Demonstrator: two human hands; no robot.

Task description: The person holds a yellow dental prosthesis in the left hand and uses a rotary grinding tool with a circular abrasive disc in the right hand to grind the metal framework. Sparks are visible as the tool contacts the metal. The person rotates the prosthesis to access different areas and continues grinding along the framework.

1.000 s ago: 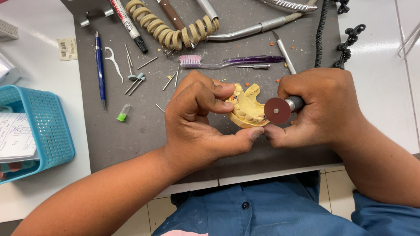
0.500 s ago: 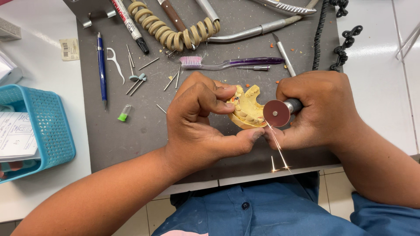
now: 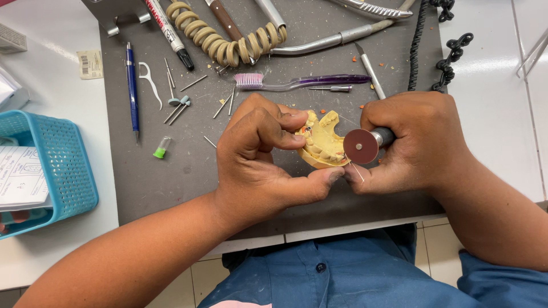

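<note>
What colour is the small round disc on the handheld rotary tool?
Dark reddish-brown disc, held against the yellow dental cast; head view.

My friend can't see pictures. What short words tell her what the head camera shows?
Two bare hands work over a dark grey mat: the left hand pinches a yellow plaster model of teeth, and the right hand holds a metal handpiece with a round reddish-brown disc against it. A purple toothbrush with pink bristles lies behind.

Toothbrush [image 3: 302, 83] lies behind cast [image 3: 321, 142]; basket [image 3: 60, 165] left.
</note>
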